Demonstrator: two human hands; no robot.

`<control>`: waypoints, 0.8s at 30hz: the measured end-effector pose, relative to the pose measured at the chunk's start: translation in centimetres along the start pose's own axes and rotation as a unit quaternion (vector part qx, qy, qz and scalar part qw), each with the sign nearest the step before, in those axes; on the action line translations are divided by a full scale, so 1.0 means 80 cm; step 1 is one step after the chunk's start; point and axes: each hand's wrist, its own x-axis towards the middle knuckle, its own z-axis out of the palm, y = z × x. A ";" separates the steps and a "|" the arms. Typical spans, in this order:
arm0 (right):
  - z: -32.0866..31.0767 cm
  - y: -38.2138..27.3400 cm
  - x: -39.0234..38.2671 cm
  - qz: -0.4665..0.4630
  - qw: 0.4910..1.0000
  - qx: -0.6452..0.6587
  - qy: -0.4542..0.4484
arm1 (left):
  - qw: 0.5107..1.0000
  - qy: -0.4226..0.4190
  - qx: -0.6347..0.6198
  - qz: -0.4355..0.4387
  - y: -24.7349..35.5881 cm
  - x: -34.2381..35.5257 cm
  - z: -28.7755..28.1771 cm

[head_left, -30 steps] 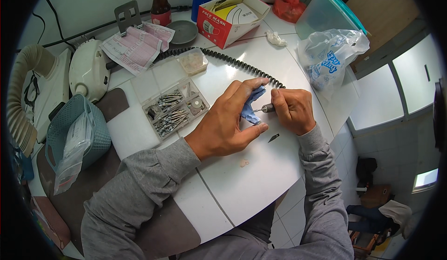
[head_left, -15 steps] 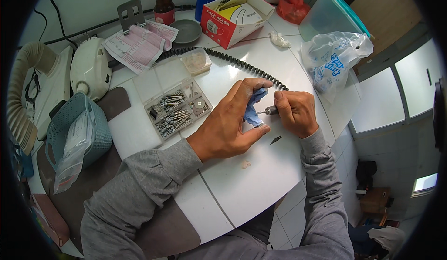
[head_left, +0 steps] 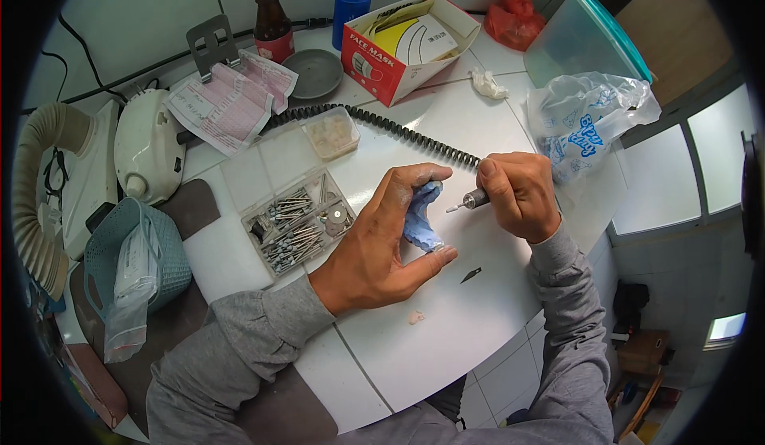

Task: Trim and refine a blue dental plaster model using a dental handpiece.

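My left hand [head_left: 381,242] grips a blue, curved dental cast [head_left: 419,220] by its edges, thumb below and fingers above. White dust lies on those fingers. In my closed right hand [head_left: 522,194] is a rotary handpiece [head_left: 476,199] with a thin bur pointing left at the cast. A small gap separates the bur tip from the blue surface. From the handpiece a black coiled cord [head_left: 398,129] runs back toward a cream motor unit [head_left: 149,146]. Below the hands, a small dark blade [head_left: 472,274] and a pinkish scrap [head_left: 416,317] lie on the white table.
Left of my hands sits a clear divided case [head_left: 296,226] full of burs, beside a small tub [head_left: 331,133]. Further left are a blue-green basket [head_left: 135,254] and a ribbed hose [head_left: 40,198]. Behind stand a mask box [head_left: 390,62] and a bottle [head_left: 271,19]; a plastic bag [head_left: 586,126] lies right.
The bur, at the cast before, is now drawn back to the right, leaving a gap. My left hand has turned the cast slightly. The whole view has shifted a little.
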 end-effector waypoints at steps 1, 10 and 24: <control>0.003 0.002 0.006 -0.006 1.000 0.006 0.005 | 1.000 0.003 -0.007 -0.004 -0.001 0.001 0.000; 0.011 0.005 -0.002 -0.031 0.997 -0.010 -0.066 | 1.000 -0.014 -0.007 -0.026 0.004 -0.002 0.003; 0.009 0.005 -0.007 -0.039 0.995 -0.059 -0.073 | 1.000 -0.021 -0.004 -0.021 0.004 0.000 0.003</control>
